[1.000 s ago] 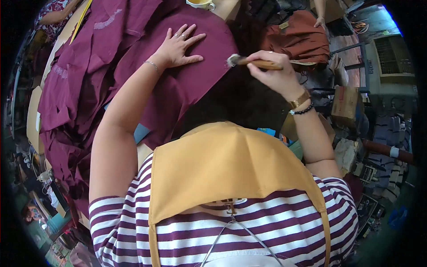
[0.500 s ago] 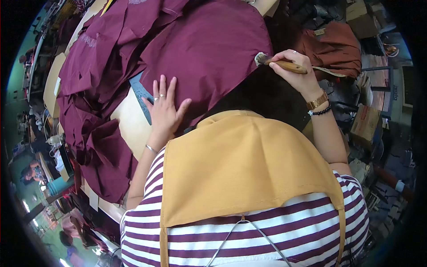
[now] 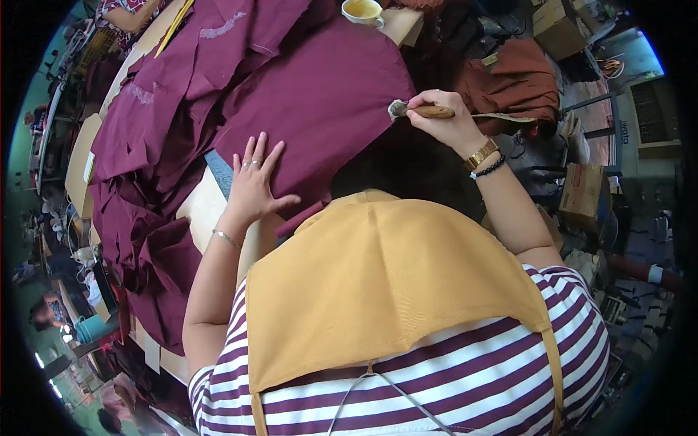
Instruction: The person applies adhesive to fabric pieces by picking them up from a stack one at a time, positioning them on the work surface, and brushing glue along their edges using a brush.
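Note:
A large piece of maroon fabric (image 3: 313, 102) lies spread over the table in front of me. My left hand (image 3: 254, 182) rests flat on its near left part, fingers spread, with rings on. In my right hand (image 3: 445, 123) is a brush (image 3: 436, 112), gripped by its wooden handle. Its pale, coated bristles meet the fabric near the right edge. Beside my left fingers, a strip of blue-grey material (image 3: 219, 168) shows from under the cloth. More maroon fabric (image 3: 145, 247) is heaped in folds to the left.
A yellowish cup (image 3: 361, 11) stands at the table's far edge. Rust-coloured cloth (image 3: 509, 83) is piled to the right, with cardboard boxes (image 3: 582, 195) beyond it. A yellow strip (image 3: 174, 27) lies at the far left. Another person's arm (image 3: 131, 16) shows at top left.
The view has shifted, bringing the cup into sight at the top. The brush still touches the fabric's right edge. My left hand stays spread on the cloth.

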Motion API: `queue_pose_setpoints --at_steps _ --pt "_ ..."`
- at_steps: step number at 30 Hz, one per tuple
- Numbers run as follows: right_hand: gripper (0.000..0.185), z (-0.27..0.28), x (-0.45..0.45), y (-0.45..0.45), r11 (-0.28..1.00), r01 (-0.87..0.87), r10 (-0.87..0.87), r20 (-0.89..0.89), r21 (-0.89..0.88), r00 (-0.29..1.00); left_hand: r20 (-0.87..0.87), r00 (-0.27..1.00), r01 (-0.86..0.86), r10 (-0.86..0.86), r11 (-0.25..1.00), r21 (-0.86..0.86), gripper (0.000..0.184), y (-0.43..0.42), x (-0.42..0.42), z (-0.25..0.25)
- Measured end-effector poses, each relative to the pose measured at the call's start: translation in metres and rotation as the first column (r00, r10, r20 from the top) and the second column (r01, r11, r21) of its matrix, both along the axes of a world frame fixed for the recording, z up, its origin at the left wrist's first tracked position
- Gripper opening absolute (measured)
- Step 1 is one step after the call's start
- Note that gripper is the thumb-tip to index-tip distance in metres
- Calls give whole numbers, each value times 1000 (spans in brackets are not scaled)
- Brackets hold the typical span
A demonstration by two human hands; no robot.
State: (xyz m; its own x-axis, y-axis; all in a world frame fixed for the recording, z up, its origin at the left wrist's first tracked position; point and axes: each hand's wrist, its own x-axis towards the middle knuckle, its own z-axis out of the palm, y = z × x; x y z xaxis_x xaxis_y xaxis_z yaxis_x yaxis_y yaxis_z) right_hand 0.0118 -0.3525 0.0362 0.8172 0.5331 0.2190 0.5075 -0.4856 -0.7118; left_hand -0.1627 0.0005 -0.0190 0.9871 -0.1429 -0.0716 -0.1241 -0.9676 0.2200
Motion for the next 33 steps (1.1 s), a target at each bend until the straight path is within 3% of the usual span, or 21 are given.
queue_pose_setpoints --at_steps 7,10,13,16,17,20,22,24,26,28,30,32,33 --pt "16 1 1 6 999 42 -41 2 -21 999 -15 998 57 -57 998 -22 93 37 34 -7" --pt "17 -2 5 2 999 33 -34 -34 -25 999 146 984 108 -102 994 -34 89 39 46 -21" --pt "17 7 9 -12 994 39 -39 5 -101 999 118 988 106 -101 994 -39 88 40 47 -19" --pt "13 17 15 -35 938 180 -171 55 -295 984 82 990 116 -111 991 -60 88 39 50 -15" --pt "13 18 13 -41 929 245 -244 40 -279 969 83 990 118 -113 991 -63 88 40 53 -14" --pt "13 12 -2 -14 987 158 -152 147 -31 977 88 988 131 -129 991 -20 87 39 58 -14" --pt "15 -2 -16 9 998 61 -61 -10 10 998 143 974 170 -173 985 37 88 40 57 -17" --pt "14 -8 -20 6 999 5 -2 74 -50 997 161 964 209 -211 977 26 88 43 59 -21" --pt "13 8 -17 -15 970 141 -144 -1 -198 990 148 963 236 -224 969 -71 90 45 61 -28" --pt "13 18 -13 -25 932 190 -190 29 -310 981 146 959 254 -243 965 -60 94 44 61 -24" --pt "13 19 -21 -3 967 208 -191 128 -146 973 150 955 267 -257 962 -53 96 43 61 -19" --pt "14 3 -28 26 993 121 -119 84 -16 989 154 954 269 -258 962 -54 98 43 61 -21" --pt "15 -4 -32 29 999 43 -44 -77 -25 996 155 953 270 -260 961 -51 99 44 61 -21"
